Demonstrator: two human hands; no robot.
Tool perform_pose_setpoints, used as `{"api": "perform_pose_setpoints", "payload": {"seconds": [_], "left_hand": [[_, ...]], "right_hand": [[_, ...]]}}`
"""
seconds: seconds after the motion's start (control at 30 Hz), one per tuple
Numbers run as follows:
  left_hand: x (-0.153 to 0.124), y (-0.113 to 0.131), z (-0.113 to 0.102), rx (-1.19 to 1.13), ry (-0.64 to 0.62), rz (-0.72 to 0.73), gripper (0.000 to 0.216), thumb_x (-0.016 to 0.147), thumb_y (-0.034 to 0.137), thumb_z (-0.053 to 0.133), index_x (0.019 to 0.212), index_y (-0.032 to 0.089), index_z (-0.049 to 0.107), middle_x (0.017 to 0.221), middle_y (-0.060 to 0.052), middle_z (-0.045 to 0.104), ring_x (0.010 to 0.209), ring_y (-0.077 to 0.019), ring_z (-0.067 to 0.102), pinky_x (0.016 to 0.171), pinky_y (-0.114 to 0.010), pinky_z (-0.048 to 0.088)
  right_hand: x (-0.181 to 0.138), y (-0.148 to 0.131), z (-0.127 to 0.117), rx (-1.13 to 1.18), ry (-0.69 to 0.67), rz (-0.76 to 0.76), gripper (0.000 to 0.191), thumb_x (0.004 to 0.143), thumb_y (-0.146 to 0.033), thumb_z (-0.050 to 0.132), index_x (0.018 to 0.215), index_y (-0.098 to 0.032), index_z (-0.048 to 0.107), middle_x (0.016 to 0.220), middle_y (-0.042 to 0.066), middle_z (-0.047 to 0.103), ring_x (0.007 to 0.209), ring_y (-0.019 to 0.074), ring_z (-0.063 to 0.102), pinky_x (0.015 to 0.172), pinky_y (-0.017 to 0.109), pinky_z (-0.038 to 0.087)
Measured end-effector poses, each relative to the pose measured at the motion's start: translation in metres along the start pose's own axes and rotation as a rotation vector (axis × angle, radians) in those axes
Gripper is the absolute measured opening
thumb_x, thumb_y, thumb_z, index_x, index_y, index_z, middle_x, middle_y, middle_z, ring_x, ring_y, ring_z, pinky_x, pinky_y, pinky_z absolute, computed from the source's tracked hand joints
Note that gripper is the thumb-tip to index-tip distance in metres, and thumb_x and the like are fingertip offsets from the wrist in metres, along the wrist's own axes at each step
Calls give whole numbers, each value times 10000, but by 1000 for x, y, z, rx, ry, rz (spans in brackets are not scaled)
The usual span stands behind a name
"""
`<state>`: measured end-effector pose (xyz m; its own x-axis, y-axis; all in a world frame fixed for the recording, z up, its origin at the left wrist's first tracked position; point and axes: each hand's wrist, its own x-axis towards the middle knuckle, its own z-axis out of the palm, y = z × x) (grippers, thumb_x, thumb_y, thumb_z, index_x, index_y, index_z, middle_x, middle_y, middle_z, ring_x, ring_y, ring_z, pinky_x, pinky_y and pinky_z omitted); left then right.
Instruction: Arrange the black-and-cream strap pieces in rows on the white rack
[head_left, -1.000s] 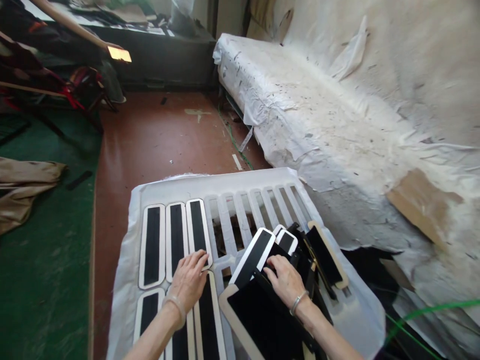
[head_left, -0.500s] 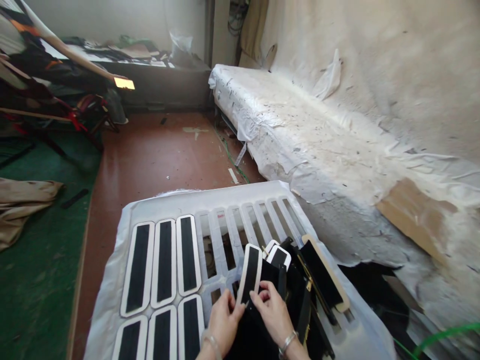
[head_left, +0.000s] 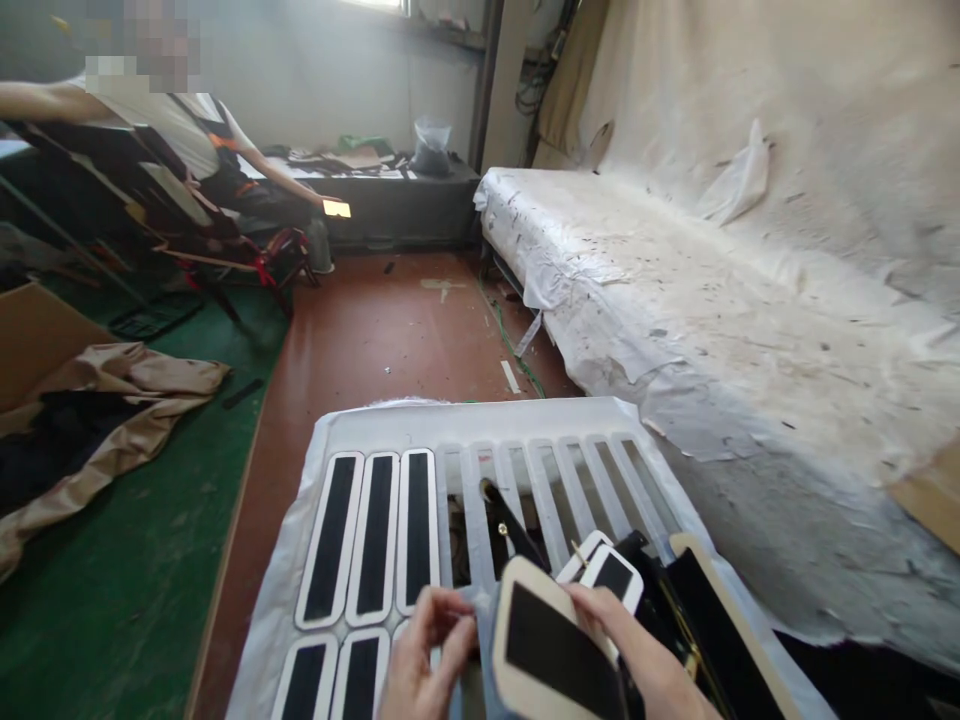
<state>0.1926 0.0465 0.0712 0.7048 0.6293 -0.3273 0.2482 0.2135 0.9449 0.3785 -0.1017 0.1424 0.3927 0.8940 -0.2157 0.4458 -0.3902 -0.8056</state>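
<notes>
My right hand (head_left: 645, 665) holds a black panel with a cream rim (head_left: 555, 650), tilted up at the bottom of the view. My left hand (head_left: 424, 655) pinches a pale grey layer at that panel's left edge. Both hands hover over a white slotted board (head_left: 465, 420). Three white-rimmed black strips (head_left: 375, 535) lie in its left slots, and more strips (head_left: 304, 680) fill the row below. The slots to the right are open. A pile of black pieces (head_left: 705, 620) rests on the board's right side, next to my right hand.
A paper-covered bench (head_left: 675, 290) runs along the right wall. The floor is red (head_left: 375, 330) with a green mat (head_left: 112, 560) on the left, where tan cloth (head_left: 112, 400) lies. A seated person (head_left: 187, 130) at the far left holds a small bright card (head_left: 337, 208).
The view has tipped up and shifted. A broader cream-rimmed panel is now raised in my right hand where the narrow strip stood before. My left hand pinches its edge. The seated person has come into view.
</notes>
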Motion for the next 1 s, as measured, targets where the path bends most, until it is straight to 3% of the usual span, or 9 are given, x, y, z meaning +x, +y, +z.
{"api": "perform_pose_setpoints", "payload": {"seconds": [0.1,0.2,0.3,0.4,0.47,0.6,0.8,0.9,1.0], "left_hand": [[20,-4,-41,160,156,-35,387,871,526,499,1077,209,577,1077,-87,650,1014,-240,599,912,-369,462],[37,-24,-54,261,187,2,382,880,477,481,1135,207,572,1192,-98,620,1082,-244,579,960,-392,450],[48,-46,-46,293,141,42,394,899,427,448,1207,203,549,1221,-98,616,1088,-225,586,959,-372,467],[51,-69,-28,363,55,66,415,902,373,432,1257,188,542,1275,-109,593,1175,-231,546,1031,-388,425],[49,-83,-15,424,-12,52,460,887,337,433,1296,150,527,1340,-136,547,1262,-252,478,1095,-416,358],[46,-102,6,360,-164,11,567,825,304,508,1356,106,477,1409,-161,477,1324,-288,406,1131,-418,300],[61,-89,14,-141,-128,-154,565,795,311,551,1336,157,496,1336,-113,559,1227,-271,510,1027,-335,412],[78,-86,5,-225,-22,-302,534,845,320,476,1338,115,475,1310,-142,573,1223,-250,516,1011,-314,411],[88,-88,-4,-234,-18,-412,523,928,357,307,1362,91,431,1268,-161,596,1191,-232,547,922,-317,468]], "right_hand": [[40,-10,-19,-484,-267,-225,824,594,-222,670,1377,-222,413,1294,137,526,1170,349,488,1044,511,361],[85,-9,-13,-839,-519,-415,796,531,-140,680,1298,-178,472,1158,137,583,1050,326,516,1080,655,188],[127,1,7,-1008,-646,-641,462,686,-188,663,1135,-159,559,990,118,622,972,287,528,1056,706,141],[165,9,23,-1031,-702,-759,201,866,-158,510,1047,-210,583,984,91,633,1072,277,509,1016,742,166],[186,7,30,-1035,-822,-796,241,819,-158,596,1048,-228,574,1078,92,621,1192,299,445,992,754,197],[213,-3,39,-1063,-1039,-825,596,529,-113,806,1055,-238,554,1169,81,592,1277,317,378,989,670,311],[238,-6,54,-1116,-1074,-836,497,548,-107,808,972,-230,578,1115,58,620,1199,274,464,904,518,451],[257,-2,66,-1153,-1010,-835,350,648,-115,772,926,-213,583,1096,61,628,1157,266,491,871,502,469],[269,6,83,-1175,-936,-842,149,786,-120,677,871,-203,588,1068,66,637,1144,273,500,851,533,471]]}}
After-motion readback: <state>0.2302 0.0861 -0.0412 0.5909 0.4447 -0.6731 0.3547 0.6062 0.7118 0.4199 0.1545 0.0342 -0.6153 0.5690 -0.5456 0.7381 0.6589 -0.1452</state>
